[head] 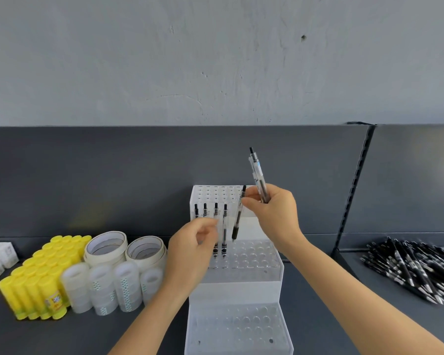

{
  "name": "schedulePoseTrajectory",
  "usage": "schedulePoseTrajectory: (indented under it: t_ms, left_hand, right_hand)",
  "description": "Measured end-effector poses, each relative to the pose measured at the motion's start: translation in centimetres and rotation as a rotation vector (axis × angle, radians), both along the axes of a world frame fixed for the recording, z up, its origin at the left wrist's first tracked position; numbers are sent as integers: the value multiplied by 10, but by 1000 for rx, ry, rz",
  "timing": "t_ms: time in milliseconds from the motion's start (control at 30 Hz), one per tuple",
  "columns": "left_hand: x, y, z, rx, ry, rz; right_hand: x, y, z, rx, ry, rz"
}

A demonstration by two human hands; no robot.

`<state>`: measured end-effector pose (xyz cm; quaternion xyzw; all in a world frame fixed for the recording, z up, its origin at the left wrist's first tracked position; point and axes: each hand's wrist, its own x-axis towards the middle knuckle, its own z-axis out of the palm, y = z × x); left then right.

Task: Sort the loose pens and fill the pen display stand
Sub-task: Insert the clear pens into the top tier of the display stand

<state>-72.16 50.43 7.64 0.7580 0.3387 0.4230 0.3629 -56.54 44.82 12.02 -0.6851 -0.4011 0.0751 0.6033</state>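
Stand sits centre w/ four pens upright in mid tier. R hand pinches tilted pen, tip aimed at next hole, spare pen gripped alongside, prob to save trips. L hand curls by them, maybe steadying; grip unclear. Loose pile lies right.

Seemingly bare forearms, left hand, right hand

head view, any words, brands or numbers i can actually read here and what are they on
No text here is readable.
On the white boxes, left edge: dark print, too blurred.
On a yellow glue stick: a colourful label, too blurred.
On the held pens in the right hand: pale barrel marks, too small.
On the loose pens: no print can be made out.
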Motion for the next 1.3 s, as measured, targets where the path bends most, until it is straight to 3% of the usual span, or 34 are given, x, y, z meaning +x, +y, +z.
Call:
schedulePoseTrajectory:
  t_ms: [233, 533, 767, 1033, 1300]
  left_hand:
    - [-10, 3, -1, 0, -28, 15]
    - [-7, 0, 10, 31, -35, 1]
    - [-5, -1, 13, 56, 13, 1]
    - [21, 4, 67, 59, -96, -37]
    - [37, 7, 72, -59, -102, -129]
  right_hand:
    - [-3, 13, -28, -159, -71, 24]
    - [-1, 18, -29, -154, 11, 35]
    - [4, 18, -36, -175, -76, 4]
    - [5, -5, -36, -106, -402, 12]
    - [17, -5, -39, -164, -376, 64]
